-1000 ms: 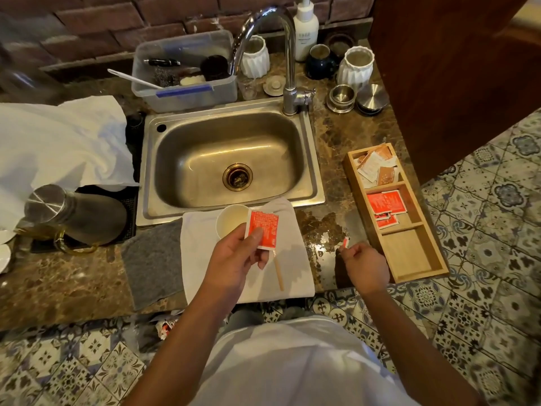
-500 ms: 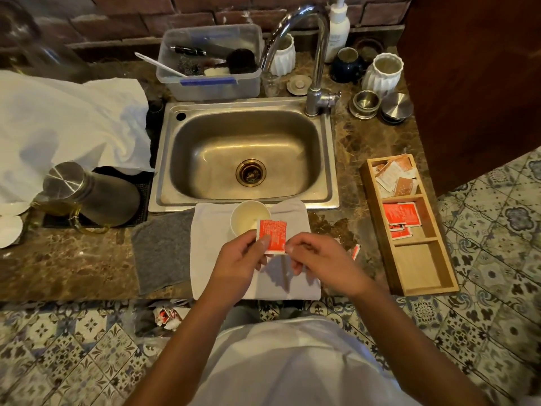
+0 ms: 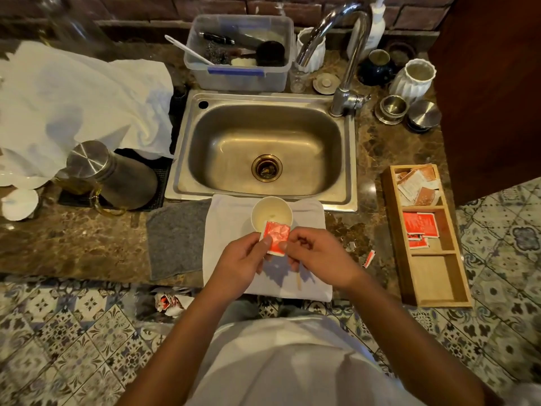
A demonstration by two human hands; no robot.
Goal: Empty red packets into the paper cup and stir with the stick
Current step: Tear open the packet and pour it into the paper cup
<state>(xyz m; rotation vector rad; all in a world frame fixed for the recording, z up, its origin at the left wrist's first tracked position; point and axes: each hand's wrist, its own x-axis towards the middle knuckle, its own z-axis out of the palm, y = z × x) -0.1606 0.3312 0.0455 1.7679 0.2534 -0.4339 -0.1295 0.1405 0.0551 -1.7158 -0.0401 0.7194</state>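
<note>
Now both hands' grip pinching red packet (image 3: 275,237) over paper cup (image 3: 271,213), more packets (image 3: 420,224) in wooden tray (image 3: 395,238)

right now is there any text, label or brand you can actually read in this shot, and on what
None can be read as words.
Red packet held in the left hand and right hand: pale print, too blurred to read.
Red packets in the wooden tray: white marks, too small.
Pale and brown packets in the tray's far compartment: faint print, unreadable.
Pump bottle behind the tap: no legible label.
</note>
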